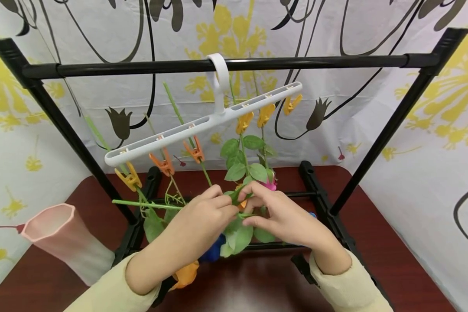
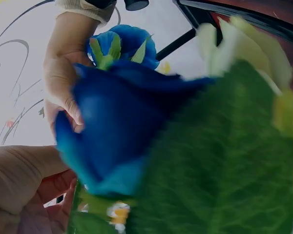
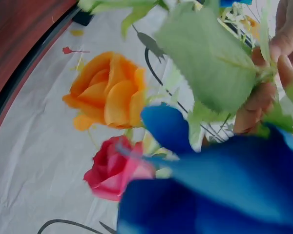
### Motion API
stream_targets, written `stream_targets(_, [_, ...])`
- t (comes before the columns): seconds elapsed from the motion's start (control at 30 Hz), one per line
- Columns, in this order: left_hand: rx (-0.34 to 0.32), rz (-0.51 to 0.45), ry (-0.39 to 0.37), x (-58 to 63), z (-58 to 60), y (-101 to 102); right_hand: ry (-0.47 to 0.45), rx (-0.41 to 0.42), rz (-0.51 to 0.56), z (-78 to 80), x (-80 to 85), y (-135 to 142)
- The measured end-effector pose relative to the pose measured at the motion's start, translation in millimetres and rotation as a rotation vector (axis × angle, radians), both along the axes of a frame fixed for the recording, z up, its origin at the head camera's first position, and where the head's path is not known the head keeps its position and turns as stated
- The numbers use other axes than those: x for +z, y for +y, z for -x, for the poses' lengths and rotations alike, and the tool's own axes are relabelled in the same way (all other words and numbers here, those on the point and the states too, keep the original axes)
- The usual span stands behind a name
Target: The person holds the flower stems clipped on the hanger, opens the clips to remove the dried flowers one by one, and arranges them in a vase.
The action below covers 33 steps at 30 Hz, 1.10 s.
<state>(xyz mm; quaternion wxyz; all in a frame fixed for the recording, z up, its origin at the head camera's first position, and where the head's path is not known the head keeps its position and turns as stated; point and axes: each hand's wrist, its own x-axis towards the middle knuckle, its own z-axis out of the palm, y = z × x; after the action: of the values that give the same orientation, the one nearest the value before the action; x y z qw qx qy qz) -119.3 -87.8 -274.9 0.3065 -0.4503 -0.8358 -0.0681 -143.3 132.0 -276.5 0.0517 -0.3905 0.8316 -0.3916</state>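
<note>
Clamps the left hand (image 1: 206,212) on a green stem (image 1: 150,204), held crosswise below a white hanger (image 1: 220,117). Curls the right hand (image 1: 282,216) close beside, near leaves (image 1: 238,238); cannot make out any pinch there. Has a blue rose (image 1: 213,250) just by the left hand, clips (image 1: 163,164) along the hanger, a black bar (image 1: 296,64) above, a vase (image 1: 70,242) at left.

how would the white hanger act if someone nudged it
The white hanger would probably swing, since one hook holds it on the black bar. It seems stiff, looking straight despite the clipped flower stems.
</note>
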Motion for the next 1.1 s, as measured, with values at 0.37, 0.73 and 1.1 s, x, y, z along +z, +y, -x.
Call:
stream_targets(0.37, [-0.006, -0.151, -0.002, 2.9, 0.9, -30.6, 0.241, -0.337, 0.173, 22.9, 7.4, 39.3])
stream_targets(0.73, [0.036, -0.285, 0.096, 17.4, 2.6, -69.8, 0.173, -0.596, 0.313, 89.9, 0.5, 43.1])
stream_targets(1.1, [0.120, -0.450, 0.176, 33.4, -2.3, -104.4, 0.117, -0.549, 0.463, 105.9, 4.8, 19.7])
